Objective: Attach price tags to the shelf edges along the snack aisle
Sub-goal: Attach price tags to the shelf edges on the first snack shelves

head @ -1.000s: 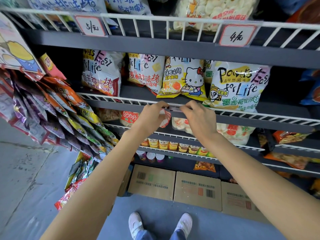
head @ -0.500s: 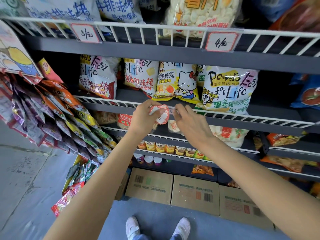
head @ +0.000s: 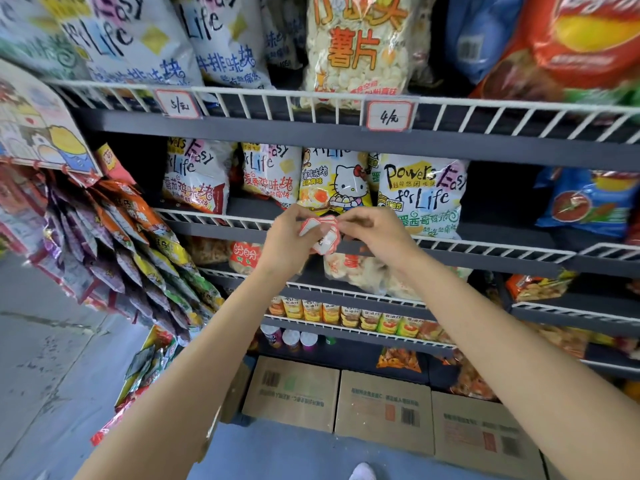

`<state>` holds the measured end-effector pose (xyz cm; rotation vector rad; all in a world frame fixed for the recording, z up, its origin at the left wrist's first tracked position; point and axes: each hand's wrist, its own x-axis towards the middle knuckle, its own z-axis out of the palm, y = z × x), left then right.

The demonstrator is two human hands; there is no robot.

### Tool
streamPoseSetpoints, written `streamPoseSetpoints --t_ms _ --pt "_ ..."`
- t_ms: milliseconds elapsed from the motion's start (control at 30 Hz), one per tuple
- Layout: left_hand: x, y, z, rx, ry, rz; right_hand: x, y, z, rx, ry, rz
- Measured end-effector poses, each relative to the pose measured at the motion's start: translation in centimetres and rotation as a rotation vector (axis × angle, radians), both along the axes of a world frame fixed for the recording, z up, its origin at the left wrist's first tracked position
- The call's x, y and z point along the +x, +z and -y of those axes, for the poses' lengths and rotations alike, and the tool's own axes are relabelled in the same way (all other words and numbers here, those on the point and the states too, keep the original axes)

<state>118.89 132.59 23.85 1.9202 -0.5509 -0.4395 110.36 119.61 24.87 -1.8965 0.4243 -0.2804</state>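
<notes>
Both hands come off the wire shelf edge (head: 214, 216), left hand (head: 289, 237) clutching the price tags (head: 322, 233) before its middle, right hand (head: 377, 233) pinching one; light, floppy, best held by corners.

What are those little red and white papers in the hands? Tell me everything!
The bunch of price tags looks like small white cards with red borders, thin as paper or plastic. They are fanned and tilted. The left hand grips the bunch, the right hand pinches its top edge, in front of the wire shelf edge.
</notes>
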Motion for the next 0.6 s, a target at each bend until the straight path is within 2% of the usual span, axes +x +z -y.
streamPoseSetpoints --t_ms 167,600 --pt "-0.8 1.2 0.1 -0.019 -0.102 0.020 -2.1 1.4 -0.5 0.113 -0.099 0.032" --pt "-7.0 2.9 2.5 0.017 -0.274 0.209 -9.8 2.8 -0.3 0.160 -0.328 0.120"
